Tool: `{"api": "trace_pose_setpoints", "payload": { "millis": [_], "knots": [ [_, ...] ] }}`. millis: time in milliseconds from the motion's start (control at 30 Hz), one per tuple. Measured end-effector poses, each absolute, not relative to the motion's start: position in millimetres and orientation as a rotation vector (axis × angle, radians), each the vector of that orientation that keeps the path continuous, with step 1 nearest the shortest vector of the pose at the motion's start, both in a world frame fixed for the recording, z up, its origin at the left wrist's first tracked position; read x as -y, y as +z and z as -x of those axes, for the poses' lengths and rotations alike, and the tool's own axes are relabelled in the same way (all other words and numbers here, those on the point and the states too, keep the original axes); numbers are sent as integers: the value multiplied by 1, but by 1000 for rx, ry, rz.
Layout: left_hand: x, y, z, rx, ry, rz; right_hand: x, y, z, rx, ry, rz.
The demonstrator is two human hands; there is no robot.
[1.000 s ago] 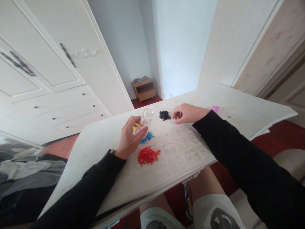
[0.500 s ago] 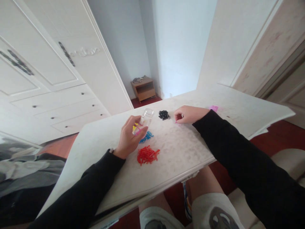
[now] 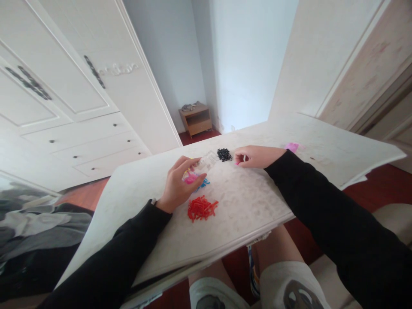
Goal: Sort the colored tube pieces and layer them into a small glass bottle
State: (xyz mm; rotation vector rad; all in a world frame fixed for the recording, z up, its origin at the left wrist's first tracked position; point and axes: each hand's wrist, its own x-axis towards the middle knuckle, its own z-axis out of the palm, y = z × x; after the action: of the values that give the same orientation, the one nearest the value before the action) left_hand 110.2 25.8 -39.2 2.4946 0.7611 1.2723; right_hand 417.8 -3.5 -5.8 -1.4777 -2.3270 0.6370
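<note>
My left hand (image 3: pixel 178 184) curls around a clear jar (image 3: pixel 210 160), now tipped over toward the right, with pink pieces (image 3: pixel 190 177) showing near its base. Partly hidden by this hand are a blue pile (image 3: pixel 203 184) and a trace of yellow behind. A pile of small red strips (image 3: pixel 202 208) lies just below it on the table. My right hand (image 3: pixel 252 156) is closed in a pinch over the tabletop, a small pink piece (image 3: pixel 237 162) showing at its fingertips. Between the hands sits a pile of small black pieces (image 3: pixel 224 154).
The white table (image 3: pixel 254 201) carries another pink heap (image 3: pixel 292 147) beyond my right wrist. White cabinets (image 3: pixel 80 137) stand at left, and a small wooden nightstand (image 3: pixel 195 120) is in the far corner. Dark and grey cloth (image 3: pixel 41 231) is piled at lower left.
My left hand has tipped the jar's mouth down toward the right, near the black pile. The right hand stays almost in place, still pinched. The whole view has shifted slightly.
</note>
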Motion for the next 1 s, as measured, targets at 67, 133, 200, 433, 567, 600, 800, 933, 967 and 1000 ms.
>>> {"api": "trace_pose_setpoints", "payload": {
  "millis": [67, 133, 200, 433, 567, 600, 800, 933, 967, 1000],
  "knots": [
    [-26, -40, -110, -742, 1262, -2511, 6, -2, -411, 2243, 701, 1334],
    [-26, -41, -111, -726, 1262, -2518, 7, -1, -405, 2148, 771, 1198],
    [-27, -42, -110, -711, 1272, -2524, 7, -2, -400, 2057, 807, 1098],
    [-28, -44, -110, -685, 1209, -2568, 4, -12, -386, 1896, 792, 981],
    [-28, -44, -110, -679, 1178, -2591, 5, -14, -381, 1891, 812, 987],
    [-29, -44, -110, -677, 1177, -2595, 5, -14, -380, 1906, 825, 992],
    [-29, -44, -109, -667, 1176, -2590, 6, -12, -382, 1938, 835, 987],
    [-30, -45, -109, -665, 1196, -2577, 7, -11, -383, 1940, 839, 933],
    [-30, -45, -109, -660, 1197, -2576, 8, -11, -382, 1932, 842, 923],
    [-30, -45, -109, -658, 1198, -2575, 8, -11, -382, 1922, 844, 914]
  ]
}}
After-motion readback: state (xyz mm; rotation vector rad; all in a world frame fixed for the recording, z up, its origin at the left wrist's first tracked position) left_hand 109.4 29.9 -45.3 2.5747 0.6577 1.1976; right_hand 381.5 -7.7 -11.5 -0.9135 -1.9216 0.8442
